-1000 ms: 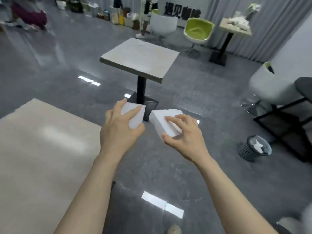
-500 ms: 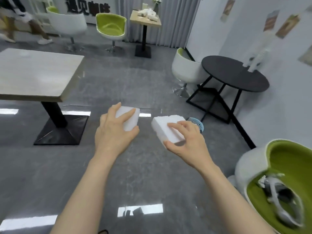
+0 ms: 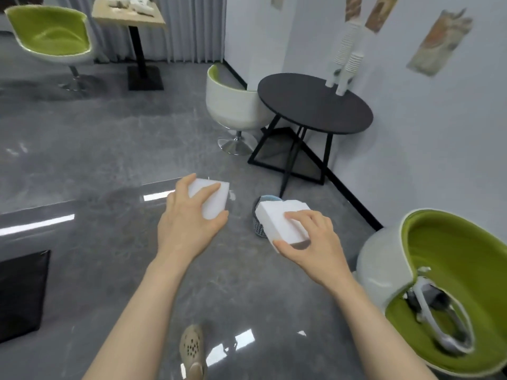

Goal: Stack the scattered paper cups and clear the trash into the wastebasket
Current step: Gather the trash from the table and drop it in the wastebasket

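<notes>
Two hands: both raised over the grey floor, each grasping one white foam block.
Left hand: fingers curled over the top of the left white block, thumb under its near edge.
Right hand: fingers spread across the top face of the right white block, thumb at its near corner.
Blocks: apart from each other, side by side; the right one sits lower in the view and tilted.
Wastebasket: grey mesh, on the floor just behind the right block, which hides most of it; a pale blue rim shows at its top.
Round black table: far right, by the wall.
Stacked paper cups: two tall white columns standing on the far edge of that table.
Green-and-white chair: near right, with a white-strapped device lying in its seat.
Second chair: tucked against the left of the round table.
Shoe: beige, perforated, at the near edge between the forearms.
</notes>
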A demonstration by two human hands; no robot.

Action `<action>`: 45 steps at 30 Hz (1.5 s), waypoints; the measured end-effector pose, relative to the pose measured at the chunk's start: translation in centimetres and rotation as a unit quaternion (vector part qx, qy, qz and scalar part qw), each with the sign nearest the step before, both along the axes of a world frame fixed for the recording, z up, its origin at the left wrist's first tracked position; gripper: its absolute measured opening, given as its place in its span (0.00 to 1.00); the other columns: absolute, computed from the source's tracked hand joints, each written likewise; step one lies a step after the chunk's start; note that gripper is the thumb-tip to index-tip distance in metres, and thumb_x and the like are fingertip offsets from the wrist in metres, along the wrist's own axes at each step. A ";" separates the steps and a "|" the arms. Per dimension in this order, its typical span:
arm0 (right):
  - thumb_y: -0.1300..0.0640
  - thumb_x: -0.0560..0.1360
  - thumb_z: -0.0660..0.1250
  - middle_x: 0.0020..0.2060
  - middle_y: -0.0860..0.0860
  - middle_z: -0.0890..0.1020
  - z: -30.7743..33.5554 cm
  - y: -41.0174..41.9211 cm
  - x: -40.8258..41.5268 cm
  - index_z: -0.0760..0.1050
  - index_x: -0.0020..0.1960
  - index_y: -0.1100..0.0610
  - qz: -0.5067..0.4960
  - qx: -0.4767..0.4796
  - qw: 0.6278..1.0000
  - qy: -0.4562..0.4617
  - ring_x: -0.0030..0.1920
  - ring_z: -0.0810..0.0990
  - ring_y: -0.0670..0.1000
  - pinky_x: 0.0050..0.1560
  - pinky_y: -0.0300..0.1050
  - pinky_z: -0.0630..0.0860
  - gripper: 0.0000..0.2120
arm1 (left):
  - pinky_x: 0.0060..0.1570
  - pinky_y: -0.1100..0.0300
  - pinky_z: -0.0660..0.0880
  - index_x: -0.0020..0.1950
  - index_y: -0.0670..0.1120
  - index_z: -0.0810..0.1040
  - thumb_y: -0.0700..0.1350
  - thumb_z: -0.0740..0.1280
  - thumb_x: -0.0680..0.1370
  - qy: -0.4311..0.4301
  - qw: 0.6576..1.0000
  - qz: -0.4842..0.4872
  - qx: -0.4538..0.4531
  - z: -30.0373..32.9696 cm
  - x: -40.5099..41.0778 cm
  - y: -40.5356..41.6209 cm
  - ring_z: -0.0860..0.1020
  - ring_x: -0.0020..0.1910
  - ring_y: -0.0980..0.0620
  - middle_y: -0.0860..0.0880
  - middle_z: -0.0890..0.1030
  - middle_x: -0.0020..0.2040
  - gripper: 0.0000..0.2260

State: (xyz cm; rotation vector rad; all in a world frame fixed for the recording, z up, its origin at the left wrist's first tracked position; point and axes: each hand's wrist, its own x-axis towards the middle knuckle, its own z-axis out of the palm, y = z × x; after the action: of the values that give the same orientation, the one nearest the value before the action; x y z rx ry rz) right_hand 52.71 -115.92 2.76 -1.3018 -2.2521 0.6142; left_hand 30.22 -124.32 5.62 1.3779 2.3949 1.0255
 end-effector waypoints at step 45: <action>0.27 0.64 0.62 0.64 0.35 0.60 -62.0 58.3 -12.3 0.57 0.73 0.36 -0.259 -0.276 0.920 0.105 0.70 0.61 0.44 0.69 0.54 0.66 0.40 | 0.69 0.51 0.59 0.78 0.54 0.46 0.64 0.64 0.73 0.108 0.916 -0.314 -0.225 -64.7 -6.4 67.3 0.59 0.74 0.48 0.48 0.47 0.78 0.41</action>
State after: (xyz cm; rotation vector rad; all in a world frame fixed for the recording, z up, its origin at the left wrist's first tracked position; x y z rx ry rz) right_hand 40.41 -57.59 -59.24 -1.8978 -1.5026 1.1624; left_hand 23.78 -57.03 -59.05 1.9299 1.8935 0.1523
